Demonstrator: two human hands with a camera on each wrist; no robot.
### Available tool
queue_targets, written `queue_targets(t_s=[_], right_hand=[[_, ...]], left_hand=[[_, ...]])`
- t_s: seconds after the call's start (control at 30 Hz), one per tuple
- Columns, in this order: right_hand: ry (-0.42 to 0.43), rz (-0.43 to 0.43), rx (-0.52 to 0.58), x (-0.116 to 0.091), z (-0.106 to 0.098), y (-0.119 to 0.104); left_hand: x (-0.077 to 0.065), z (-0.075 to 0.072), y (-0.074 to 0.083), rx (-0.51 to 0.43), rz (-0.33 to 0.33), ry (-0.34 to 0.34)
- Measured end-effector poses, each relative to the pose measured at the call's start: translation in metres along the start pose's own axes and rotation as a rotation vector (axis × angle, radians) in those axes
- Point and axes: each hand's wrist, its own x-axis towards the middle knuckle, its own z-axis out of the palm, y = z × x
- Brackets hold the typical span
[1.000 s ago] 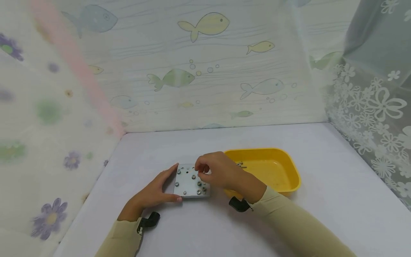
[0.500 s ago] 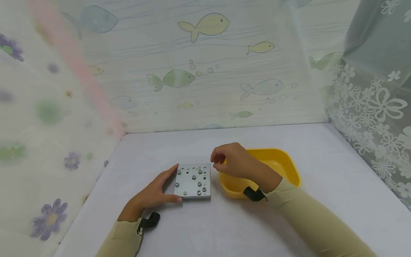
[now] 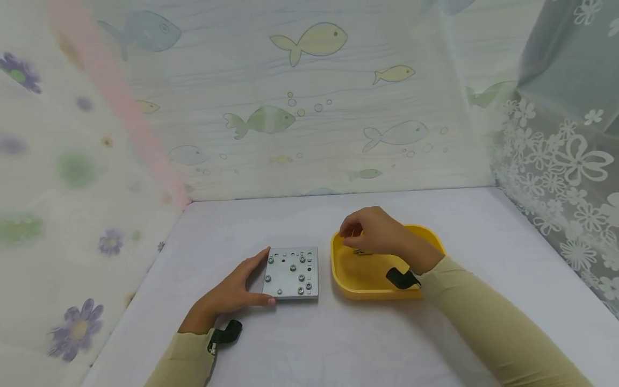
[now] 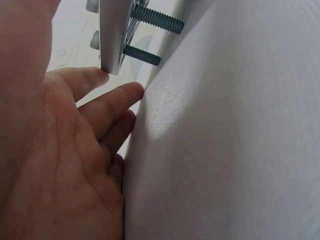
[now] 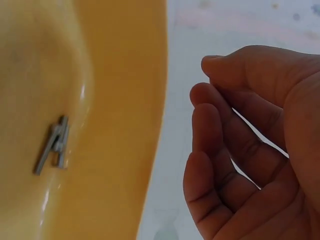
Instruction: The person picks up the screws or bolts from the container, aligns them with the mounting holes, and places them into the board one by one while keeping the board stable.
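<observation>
1. A pale backdrop printed with fish and bubbles stands behind my work.
2. The white counter spreads in front of it.
3. The yellow tray sits on the counter, right of its middle.
4. My right grip hangs above the tray's left part, fingers loosely curled, thumb tip slightly apart from the forefinger; I have hold of nothing with it.
5. My left grip holds the metal plate by its left side, thumb at the near corner, forefinger at the far one.
6. That plate lies left of the tray, near but apart.
7. Bolts dot its top; threaded ends poke out beneath.
8. Loose screws lie clustered on the tray's floor.
</observation>
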Motion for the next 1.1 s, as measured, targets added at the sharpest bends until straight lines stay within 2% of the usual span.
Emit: queue_targets(t_s=[0.23, 0.43, 0.63, 0.9, 1.1], right_hand=[[-0.054, 0.041, -0.030, 0.001, -0.004, 0.022], [-0.105, 0.101, -0.074, 0.000, -0.004, 0.033], [-0.129, 0.158, -0.119, 0.000, -0.002, 0.035], [-0.132, 0.152, -0.202, 0.001, 0.007, 0.036], [-0.152, 0.181, -0.258, 0.003, 0.012, 0.035]], left_hand=[[0.000, 0.000, -0.001, -0.011, -0.013, 0.006], [-0.001, 0.001, 0.000, -0.008, -0.021, 0.006], [-0.002, 0.000, 0.002, -0.013, -0.016, 0.002], [-0.002, -0.001, 0.003, -0.002, -0.003, -0.001], [-0.001, 0.000, 0.003, 0.008, -0.013, -0.005]])
